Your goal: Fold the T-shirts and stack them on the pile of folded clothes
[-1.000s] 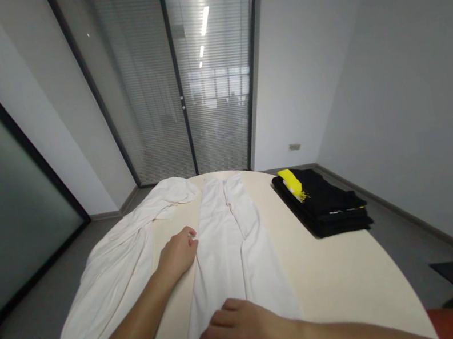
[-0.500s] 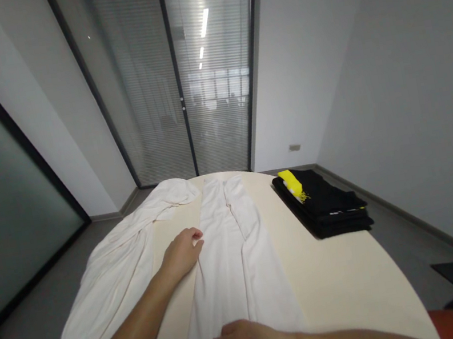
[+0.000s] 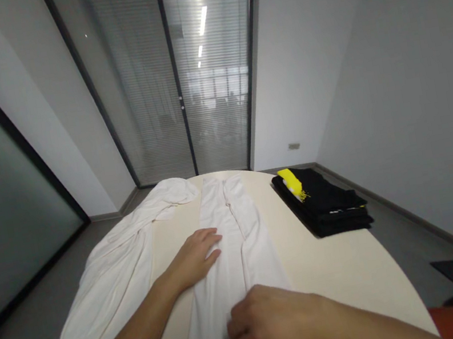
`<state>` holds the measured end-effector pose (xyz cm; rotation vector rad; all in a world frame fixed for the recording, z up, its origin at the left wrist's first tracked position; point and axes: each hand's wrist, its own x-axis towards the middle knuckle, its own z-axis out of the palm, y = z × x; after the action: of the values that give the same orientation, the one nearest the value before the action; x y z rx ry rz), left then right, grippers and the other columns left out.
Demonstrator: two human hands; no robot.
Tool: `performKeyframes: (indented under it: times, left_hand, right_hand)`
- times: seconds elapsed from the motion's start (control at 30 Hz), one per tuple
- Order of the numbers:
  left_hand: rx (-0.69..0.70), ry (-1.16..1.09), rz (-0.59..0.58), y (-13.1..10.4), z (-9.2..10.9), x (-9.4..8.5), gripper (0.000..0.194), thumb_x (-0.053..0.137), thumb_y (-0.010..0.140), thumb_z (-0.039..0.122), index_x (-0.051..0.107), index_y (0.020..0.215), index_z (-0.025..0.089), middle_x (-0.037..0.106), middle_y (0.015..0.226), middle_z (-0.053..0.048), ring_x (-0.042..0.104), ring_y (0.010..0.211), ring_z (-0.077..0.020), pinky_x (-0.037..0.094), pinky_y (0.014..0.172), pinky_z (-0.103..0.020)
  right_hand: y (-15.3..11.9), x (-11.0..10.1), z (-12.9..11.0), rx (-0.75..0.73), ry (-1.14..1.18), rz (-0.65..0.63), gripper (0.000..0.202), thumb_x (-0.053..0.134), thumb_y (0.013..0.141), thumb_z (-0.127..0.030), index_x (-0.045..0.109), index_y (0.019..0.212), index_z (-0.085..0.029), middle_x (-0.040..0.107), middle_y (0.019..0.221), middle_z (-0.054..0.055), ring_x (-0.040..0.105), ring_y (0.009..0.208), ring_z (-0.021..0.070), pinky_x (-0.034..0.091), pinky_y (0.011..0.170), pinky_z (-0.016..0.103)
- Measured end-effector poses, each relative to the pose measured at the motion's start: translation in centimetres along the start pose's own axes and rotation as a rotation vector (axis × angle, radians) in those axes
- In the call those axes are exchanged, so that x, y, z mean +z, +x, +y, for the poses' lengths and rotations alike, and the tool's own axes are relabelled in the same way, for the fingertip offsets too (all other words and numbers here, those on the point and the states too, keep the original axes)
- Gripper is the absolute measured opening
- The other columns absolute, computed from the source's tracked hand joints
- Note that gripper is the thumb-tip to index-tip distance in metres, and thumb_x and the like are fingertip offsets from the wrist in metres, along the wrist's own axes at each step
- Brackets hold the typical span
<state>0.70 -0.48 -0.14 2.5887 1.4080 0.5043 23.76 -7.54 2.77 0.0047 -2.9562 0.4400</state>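
Right hand (image 3: pixel 274 323) is curled over the near part of the long white cloth (image 3: pixel 233 267), can't tell if it's pinching any. Bit further up, the left hand (image 3: pixel 195 258) lies loosely spread on that cloth's left edge, mid-table (image 3: pixel 341 283), with another white sheet (image 3: pixel 114 275) to the left. Black clothes pile (image 3: pixel 332 192) sits farther off, right side.

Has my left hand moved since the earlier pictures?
Yes, to the right: your left hand is nearer the unmoved black folded stack, now reaching over the middle white cloth; earlier it only reached that cloth's left edge.
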Motion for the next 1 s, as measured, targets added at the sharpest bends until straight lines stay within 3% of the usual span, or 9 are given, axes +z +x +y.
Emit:
performKeyframes:
  times: [0.07, 0.17, 0.3, 0.53, 0.67, 0.8, 1.0]
  left_hand:
    - [0.059, -0.032, 0.014, 0.1, 0.4, -0.1, 0.033, 0.05, 0.098, 0.03, 0.062, 0.128, 0.024, 0.057, 0.139, -0.008, 0.049, 0.129, -0.0226, 0.039, 0.112, -0.04]
    - [0.093, -0.071, 0.008, 0.0, 0.8, -0.1, 0.031, 0.05, 0.097, 0.028, 0.063, 0.125, 0.024, 0.059, 0.135, -0.008, 0.051, 0.126, -0.0229, 0.041, 0.11, -0.041]
    - [0.132, -0.106, -0.02, -0.2, 1.0, -0.4, 0.03, 0.051, 0.095, 0.021, 0.066, 0.121, 0.024, 0.056, 0.138, -0.009, 0.049, 0.129, -0.0234, 0.04, 0.111, -0.042]
    - [0.182, -0.198, -0.04, 0.0, 1.3, -0.6, 0.02, 0.052, 0.093, 0.014, 0.07, 0.094, 0.023, 0.059, 0.134, -0.005, 0.051, 0.127, -0.0199, 0.042, 0.109, -0.036]
    - [0.188, -0.194, -0.024, -0.1, 1.4, -0.3, 0.019, 0.053, 0.092, 0.016, 0.067, 0.103, 0.023, 0.059, 0.133, -0.006, 0.051, 0.127, -0.0207, 0.041, 0.11, -0.038]
    - [0.163, -0.181, -0.034, -0.2, 1.4, -0.2, 0.033, 0.06, 0.089, 0.023, 0.061, 0.122, 0.024, 0.054, 0.141, -0.009, 0.046, 0.133, -0.0248, 0.039, 0.112, -0.043]
    - [0.155, -0.195, -0.137, -0.4, 2.7, -1.7, 0.031, 0.066, 0.085, 0.031, 0.067, 0.116, 0.026, 0.058, 0.134, -0.008, 0.051, 0.126, -0.0261, 0.041, 0.107, -0.041]
  right_hand:
    - [-0.7, -1.2, 0.6, 0.119, 0.095, -0.033, 0.023, 0.067, 0.075, -0.023, 0.071, 0.098, -0.022, 0.068, 0.085, -0.002, 0.06, 0.075, 0.0138, 0.043, 0.063, 0.024]
    - [-1.3, -2.1, 1.4, 0.185, 0.233, -0.076, 0.029, 0.072, 0.072, -0.023, 0.074, 0.1, -0.023, 0.069, 0.089, -0.003, 0.063, 0.077, 0.0119, 0.045, 0.068, 0.021]
    - [-1.3, -1.7, 1.6, 0.161, 0.321, -0.089, 0.024, 0.073, 0.075, -0.023, 0.076, 0.099, -0.024, 0.067, 0.088, -0.003, 0.062, 0.075, 0.0088, 0.043, 0.067, 0.017]
    - [-0.7, -0.6, 1.2, 0.065, 0.403, 0.003, 0.019, 0.069, 0.076, -0.02, 0.075, 0.094, -0.017, 0.065, 0.09, -0.001, 0.06, 0.08, 0.0083, 0.044, 0.072, 0.014]
    - [-0.5, -0.1, 1.4, 0.052, 0.384, -0.015, 0.022, 0.072, 0.077, -0.023, 0.074, 0.098, -0.019, 0.065, 0.09, -0.001, 0.061, 0.083, 0.0092, 0.044, 0.074, 0.014]
    - [-0.4, -0.1, 1.5, 0.053, 0.393, -0.06, 0.016, 0.068, 0.08, -0.023, 0.074, 0.094, -0.02, 0.068, 0.088, -0.002, 0.062, 0.083, 0.0091, 0.043, 0.073, 0.015]
    - [-0.5, -0.8, 0.9, 0.109, 0.381, -0.305, 0.006, 0.068, 0.078, -0.021, 0.069, 0.084, -0.02, 0.068, 0.081, -0.006, 0.061, 0.071, 0.009, 0.039, 0.059, 0.018]
